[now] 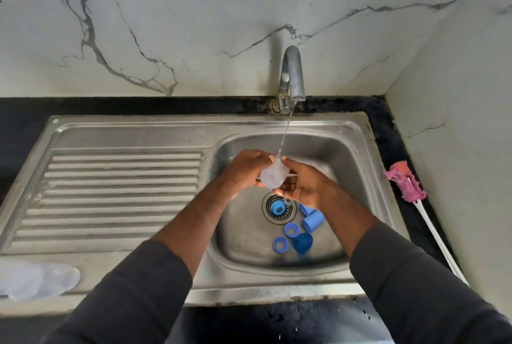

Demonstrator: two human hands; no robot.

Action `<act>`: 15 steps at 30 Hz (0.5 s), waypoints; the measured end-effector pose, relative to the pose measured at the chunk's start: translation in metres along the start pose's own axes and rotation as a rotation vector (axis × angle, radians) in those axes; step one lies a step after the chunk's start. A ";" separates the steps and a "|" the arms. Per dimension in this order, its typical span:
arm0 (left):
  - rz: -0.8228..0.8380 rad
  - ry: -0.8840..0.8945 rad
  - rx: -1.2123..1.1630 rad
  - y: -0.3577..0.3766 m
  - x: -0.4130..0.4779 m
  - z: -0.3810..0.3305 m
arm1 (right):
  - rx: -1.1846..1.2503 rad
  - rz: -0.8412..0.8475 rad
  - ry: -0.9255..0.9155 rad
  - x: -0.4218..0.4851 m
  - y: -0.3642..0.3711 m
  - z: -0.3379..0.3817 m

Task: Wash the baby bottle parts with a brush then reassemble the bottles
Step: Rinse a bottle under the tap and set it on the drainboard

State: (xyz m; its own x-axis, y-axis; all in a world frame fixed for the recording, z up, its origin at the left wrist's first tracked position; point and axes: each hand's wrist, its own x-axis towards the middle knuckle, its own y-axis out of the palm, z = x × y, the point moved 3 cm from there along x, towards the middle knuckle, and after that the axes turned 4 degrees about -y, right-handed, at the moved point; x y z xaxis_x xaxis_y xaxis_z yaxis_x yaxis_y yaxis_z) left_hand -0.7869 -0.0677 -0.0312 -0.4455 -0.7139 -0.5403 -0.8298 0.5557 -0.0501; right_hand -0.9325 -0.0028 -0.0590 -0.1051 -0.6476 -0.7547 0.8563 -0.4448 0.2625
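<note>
Both hands pinch a clear, soft teat [273, 174] over the steel sink [357, 166], under the thin stream from the tap [292, 74]. The left hand [246, 169] grips its left edge, the right hand [304, 185] its right. The brush [406, 182] lies on the black counter [388, 133], right of the hands and nearer the right one. Its long white handle runs near to far, with the ragged pink sponge head at the far end. Blue parts [291, 230], hard plastic rings and caps, lie below by the drain. Clear bottles [36, 280] rest near left.
</note>
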 end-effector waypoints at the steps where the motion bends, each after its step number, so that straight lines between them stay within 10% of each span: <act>1: -0.003 -0.022 0.023 0.001 0.000 -0.001 | 0.007 0.009 0.037 0.001 -0.002 -0.002; 15: 0.103 -0.147 -0.063 0.038 -0.029 0.011 | -0.236 0.119 -0.247 -0.043 -0.023 0.004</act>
State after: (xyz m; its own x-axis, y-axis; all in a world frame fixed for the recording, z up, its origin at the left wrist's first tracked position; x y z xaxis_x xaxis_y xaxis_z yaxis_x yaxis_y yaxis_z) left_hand -0.8016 -0.0209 -0.0263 -0.4789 -0.5822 -0.6571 -0.8040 0.5913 0.0621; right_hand -0.9497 0.0327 -0.0300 -0.0921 -0.8292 -0.5513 0.9600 -0.2209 0.1719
